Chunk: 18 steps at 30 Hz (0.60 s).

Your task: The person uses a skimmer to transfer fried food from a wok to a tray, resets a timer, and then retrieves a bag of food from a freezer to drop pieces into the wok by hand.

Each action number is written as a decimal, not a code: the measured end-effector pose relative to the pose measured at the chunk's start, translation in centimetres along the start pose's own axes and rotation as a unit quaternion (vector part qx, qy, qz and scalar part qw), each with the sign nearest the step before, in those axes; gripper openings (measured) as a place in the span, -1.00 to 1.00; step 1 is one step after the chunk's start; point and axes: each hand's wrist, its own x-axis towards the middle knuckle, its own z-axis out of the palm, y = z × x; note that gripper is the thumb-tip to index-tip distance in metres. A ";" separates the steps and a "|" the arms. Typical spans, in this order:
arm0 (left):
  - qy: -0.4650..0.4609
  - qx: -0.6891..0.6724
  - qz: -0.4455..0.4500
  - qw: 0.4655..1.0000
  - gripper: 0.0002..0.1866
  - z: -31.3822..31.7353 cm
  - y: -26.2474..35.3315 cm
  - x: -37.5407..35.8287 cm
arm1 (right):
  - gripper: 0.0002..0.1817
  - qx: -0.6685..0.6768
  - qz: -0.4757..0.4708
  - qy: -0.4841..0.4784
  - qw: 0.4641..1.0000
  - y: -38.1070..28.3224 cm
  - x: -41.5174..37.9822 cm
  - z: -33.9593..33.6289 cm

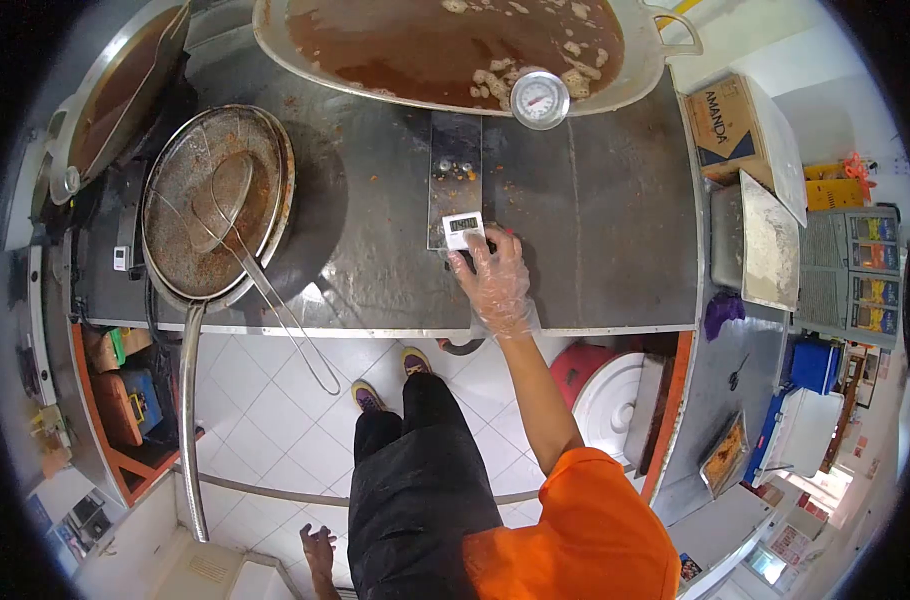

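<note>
My right hand [500, 280], in a clear plastic glove, is closed with its fingertips on a small white digital kitchen timer [464, 230]. The timer sits at the near end of a metal panel [455, 185] on the dark worktop, its display facing up. My left hand [318, 548] hangs low beside my dark apron, bare and away from everything, fingers loosely bent and apart. Beyond the timer stands a large pan of brown liquid [375, 45] with pale foam. A round dial thermometer [540, 100] shows at the pan's near rim.
A round mesh strainer [175, 190] with a long handle and a smaller skimmer [250, 265] lie at left. Another pan [115, 90] and second timer [121, 258] are farther left. A cardboard box [727, 120] and metal tray [768, 240] stand at right. A red bin [580, 370] sits below.
</note>
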 end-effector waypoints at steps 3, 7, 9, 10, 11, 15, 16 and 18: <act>0.003 0.008 0.025 1.000 -0.45 0.1 2.4 -0.1 | -0.61 0.002 0.003 -0.007 1.000 0.2 -0.1 0.1; -0.003 0.012 0.062 0.998 -0.44 -0.2 1.7 0.6 | -0.64 0.003 -0.010 0.008 1.000 0.2 0.2 0.1; -0.003 0.014 0.058 0.998 -0.44 -0.5 1.4 0.6 | -0.63 -0.003 -0.005 -0.002 1.000 0.1 0.1 -0.2; -0.001 0.020 0.041 0.999 -0.43 -0.6 1.0 0.7 | -0.64 0.000 0.007 -0.012 1.000 -0.2 0.2 -0.4; 0.002 0.024 0.025 0.999 -0.43 -0.6 0.7 0.8 | -0.64 0.003 0.017 -0.021 1.000 -0.2 0.3 -0.4; -0.001 0.029 -0.005 1.000 -0.40 -1.0 -0.8 0.6 | -0.65 -0.012 -0.003 -0.004 1.000 0.0 0.2 -0.1; -0.002 0.032 -0.006 0.999 -0.40 -1.2 -1.3 0.6 | -0.66 -0.005 -0.001 -0.007 1.000 0.1 0.2 0.0; -0.006 0.013 -0.010 1.000 -0.40 -1.1 -1.7 0.9 | -0.66 0.000 -0.001 -0.007 1.000 0.2 0.3 -0.2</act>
